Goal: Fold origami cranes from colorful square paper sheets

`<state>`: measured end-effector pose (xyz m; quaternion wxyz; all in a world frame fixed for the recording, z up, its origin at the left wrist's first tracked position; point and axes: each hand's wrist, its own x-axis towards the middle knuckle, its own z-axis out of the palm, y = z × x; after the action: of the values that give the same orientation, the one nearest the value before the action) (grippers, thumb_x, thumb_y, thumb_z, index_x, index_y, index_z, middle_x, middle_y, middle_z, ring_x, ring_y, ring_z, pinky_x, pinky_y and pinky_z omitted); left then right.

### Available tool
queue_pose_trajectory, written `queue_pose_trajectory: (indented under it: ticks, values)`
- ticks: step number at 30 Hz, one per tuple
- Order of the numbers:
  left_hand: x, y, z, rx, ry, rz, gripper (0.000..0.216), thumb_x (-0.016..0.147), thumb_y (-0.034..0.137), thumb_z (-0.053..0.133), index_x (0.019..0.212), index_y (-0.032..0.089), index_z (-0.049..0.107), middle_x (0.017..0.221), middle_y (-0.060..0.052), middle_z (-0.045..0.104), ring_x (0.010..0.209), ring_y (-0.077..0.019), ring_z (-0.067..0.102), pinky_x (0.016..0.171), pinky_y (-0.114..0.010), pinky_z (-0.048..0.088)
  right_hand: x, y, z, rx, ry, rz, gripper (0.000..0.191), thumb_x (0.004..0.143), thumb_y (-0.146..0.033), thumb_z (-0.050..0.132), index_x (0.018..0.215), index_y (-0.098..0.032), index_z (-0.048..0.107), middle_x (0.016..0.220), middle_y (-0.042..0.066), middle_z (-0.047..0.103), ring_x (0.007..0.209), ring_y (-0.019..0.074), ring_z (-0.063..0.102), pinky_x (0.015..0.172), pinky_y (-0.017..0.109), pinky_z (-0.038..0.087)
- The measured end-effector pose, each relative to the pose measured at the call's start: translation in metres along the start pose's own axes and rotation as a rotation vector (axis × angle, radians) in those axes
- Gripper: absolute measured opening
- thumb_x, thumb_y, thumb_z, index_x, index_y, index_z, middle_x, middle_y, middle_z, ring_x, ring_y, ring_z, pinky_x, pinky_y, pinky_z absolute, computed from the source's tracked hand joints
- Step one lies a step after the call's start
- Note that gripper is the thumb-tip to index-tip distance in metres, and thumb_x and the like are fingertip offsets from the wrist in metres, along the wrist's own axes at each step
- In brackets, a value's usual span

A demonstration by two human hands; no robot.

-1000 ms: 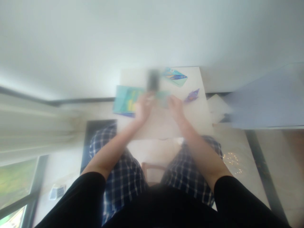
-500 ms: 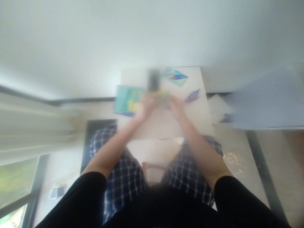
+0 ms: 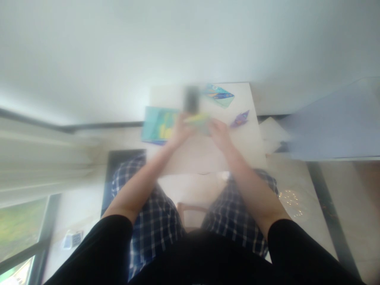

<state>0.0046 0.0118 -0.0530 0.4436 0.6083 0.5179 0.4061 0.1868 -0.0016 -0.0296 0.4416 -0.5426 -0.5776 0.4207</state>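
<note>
The whole picture is blurred. My left hand [image 3: 179,132] and my right hand [image 3: 219,133] meet over a small pale table [image 3: 204,158], both on a yellow-green sheet of paper [image 3: 199,120] between them. Their fingers look curled on the paper, but the blur hides the detail. A teal and yellow booklet [image 3: 157,124] lies just left of my left hand. A dark upright object [image 3: 191,99] stands behind the paper. A purple folded paper figure [image 3: 240,118] rests to the right of my right hand.
A teal patterned packet [image 3: 219,95] lies at the table's far right corner. A large pale blue sheet [image 3: 335,126] and white papers [image 3: 271,132] sit to the right. My checked shorts and a stool show below. A window is at the lower left.
My hands stay on the paper and shift slightly; more yellow of the sheet shows between them than a second ago. Nothing else has moved.
</note>
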Motion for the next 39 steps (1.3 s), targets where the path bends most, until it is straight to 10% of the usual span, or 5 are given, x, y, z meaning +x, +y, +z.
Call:
queue_pose_trajectory:
  ticks: [5,12,20,39]
  values:
    - [0.0,0.021,-0.021,0.075,-0.299,-0.241,0.027,0.072,0.038,0.072,0.08,0.012,0.069,0.077,-0.006,0.069,0.07,-0.0169,0.063,0.061,-0.027,0.05,0.002,0.003,-0.001,-0.137,0.005,-0.014,0.06,0.08,-0.071,0.046,0.082,-0.016,0.069,0.076,0.004,0.069,0.077,0.0207,0.062,0.075,0.033,0.049]
    - [-0.001,0.023,-0.031,0.078,-0.417,-0.221,0.03,0.069,0.041,0.075,0.078,0.013,0.074,0.08,-0.009,0.072,0.077,-0.0211,0.066,0.064,-0.03,0.053,0.006,0.006,-0.005,-0.174,-0.074,-0.028,0.053,0.083,-0.06,0.049,0.083,-0.013,0.073,0.077,0.005,0.072,0.079,0.0223,0.064,0.075,0.033,0.05]
    - [-0.004,0.026,-0.031,0.117,-0.408,-0.238,0.037,0.068,0.045,0.076,0.088,0.015,0.076,0.081,-0.007,0.073,0.071,-0.0186,0.065,0.055,-0.026,0.048,0.003,-0.013,-0.019,-0.052,-0.306,-0.042,0.045,0.07,-0.044,0.073,0.105,-0.015,0.072,0.102,0.006,0.075,0.098,0.0253,0.066,0.091,0.039,0.051]
    - [0.0,0.021,-0.032,0.304,-0.478,-0.213,0.041,0.062,0.05,0.078,0.086,0.017,0.078,0.08,-0.005,0.072,0.067,-0.0174,0.062,0.048,-0.021,0.04,0.003,-0.007,-0.016,-0.114,-0.35,-0.096,0.039,0.07,-0.028,0.069,0.106,-0.015,0.073,0.104,0.005,0.076,0.099,0.0265,0.068,0.094,0.043,0.051]
